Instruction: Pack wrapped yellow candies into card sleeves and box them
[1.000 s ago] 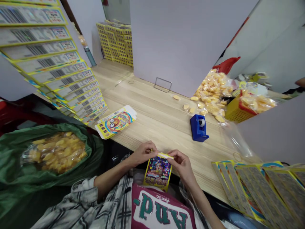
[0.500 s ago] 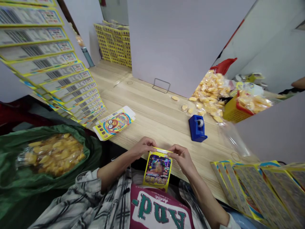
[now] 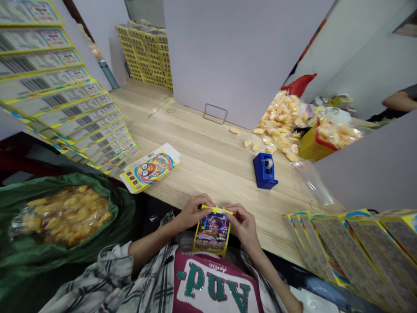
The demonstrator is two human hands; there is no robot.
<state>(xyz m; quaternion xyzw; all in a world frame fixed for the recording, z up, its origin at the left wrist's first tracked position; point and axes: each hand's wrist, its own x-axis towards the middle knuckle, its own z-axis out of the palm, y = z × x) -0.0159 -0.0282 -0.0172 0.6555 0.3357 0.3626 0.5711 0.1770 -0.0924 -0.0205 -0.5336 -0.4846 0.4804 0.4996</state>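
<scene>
A yellow box (image 3: 211, 232) with a dark shiny picture on its face stands between my hands at the table's front edge, its lower part against my lap. My left hand (image 3: 194, 213) pinches the left corner of its upper end. At the right corner, my right hand (image 3: 243, 222) grips the same end with thumb and fingers. A yellow flap lies across that end, between the two thumbs. Left of the hands, a flattened printed carton (image 3: 150, 168) rests on the wooden table (image 3: 198, 161).
A blue tape dispenser (image 3: 264, 171) stands right of centre. Wrapped yellow pieces (image 3: 282, 115) and a yellow basket (image 3: 314, 143) lie behind it. Cartons are stacked at left (image 3: 71, 100) and right (image 3: 352, 243). A green bag (image 3: 125, 208) sits at lower left. Another person's arm (image 3: 399, 102) shows far right.
The yellow flap at the box's upper end now lies folded over between my thumbs, where a white edge showed before. The whole view has shifted slightly. Both hands keep their hold.
</scene>
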